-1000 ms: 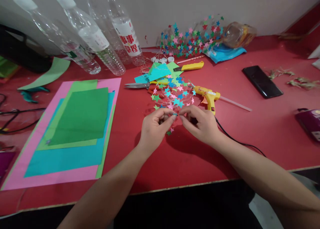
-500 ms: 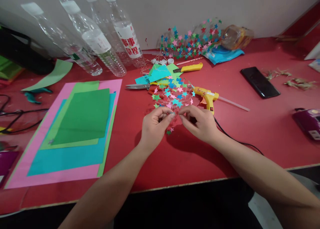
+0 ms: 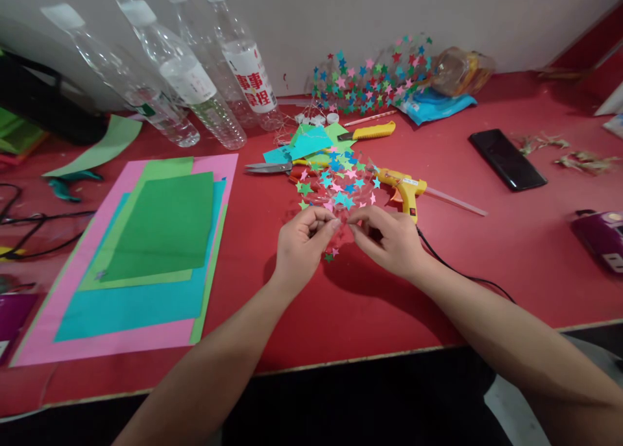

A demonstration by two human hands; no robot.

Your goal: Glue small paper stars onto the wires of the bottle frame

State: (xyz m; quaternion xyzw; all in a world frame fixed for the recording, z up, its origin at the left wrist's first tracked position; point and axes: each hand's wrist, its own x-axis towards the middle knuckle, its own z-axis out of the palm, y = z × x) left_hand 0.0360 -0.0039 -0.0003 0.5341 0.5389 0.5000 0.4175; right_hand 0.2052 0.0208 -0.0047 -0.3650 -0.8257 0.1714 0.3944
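Note:
My left hand (image 3: 302, 243) and my right hand (image 3: 393, 241) are close together over the red table, thumb and forefinger pinched on each. What sits between the fingertips is too small to make out. Just beyond them lies a cluster of paper stars (image 3: 344, 201) in pink, blue and green, apparently on clear strands. A few more stars (image 3: 329, 258) show below the fingertips. Right of the cluster is a yellow hot glue gun (image 3: 411, 186) with a clear glue stick (image 3: 457, 202) in its back. Scissors (image 3: 270, 168) lie left of the cluster, their handles partly covered.
Coloured paper sheets (image 3: 160, 232) are stacked on the left. Several plastic bottles (image 3: 248, 69) stand behind them. Towards the wall are a yellow utility knife (image 3: 374, 132), a larger star bundle (image 3: 370, 82) and a blue packet (image 3: 438, 107). A black phone (image 3: 507, 160) lies to the right.

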